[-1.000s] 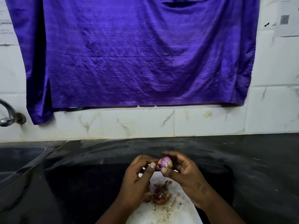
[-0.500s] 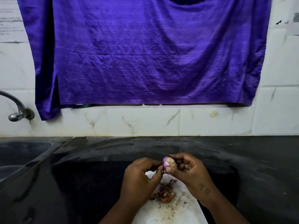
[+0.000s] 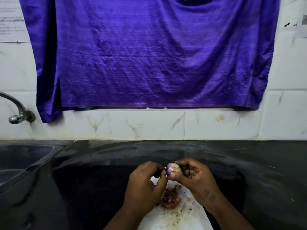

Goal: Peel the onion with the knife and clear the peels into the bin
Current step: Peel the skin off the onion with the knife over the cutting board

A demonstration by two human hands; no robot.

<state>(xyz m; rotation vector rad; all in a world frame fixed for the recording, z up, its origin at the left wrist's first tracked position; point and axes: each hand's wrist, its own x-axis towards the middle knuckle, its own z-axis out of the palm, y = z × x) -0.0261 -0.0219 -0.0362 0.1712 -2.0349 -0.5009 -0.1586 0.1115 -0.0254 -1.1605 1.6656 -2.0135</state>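
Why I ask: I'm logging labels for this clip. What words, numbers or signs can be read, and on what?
On the left paper sheet, taped to the wall: printed lines, too blurred to read.
On the right paper sheet: dark marks, too small and blurred to read.
On the right wrist: two dark marks, not legible.
On the purple cloth, onion and white board: no text.

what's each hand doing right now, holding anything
Left hand: fingers curled, tips at the left side of the onion; whether they pinch it cannot be told.
Right hand: closed, holding the onion between thumb and fingers.
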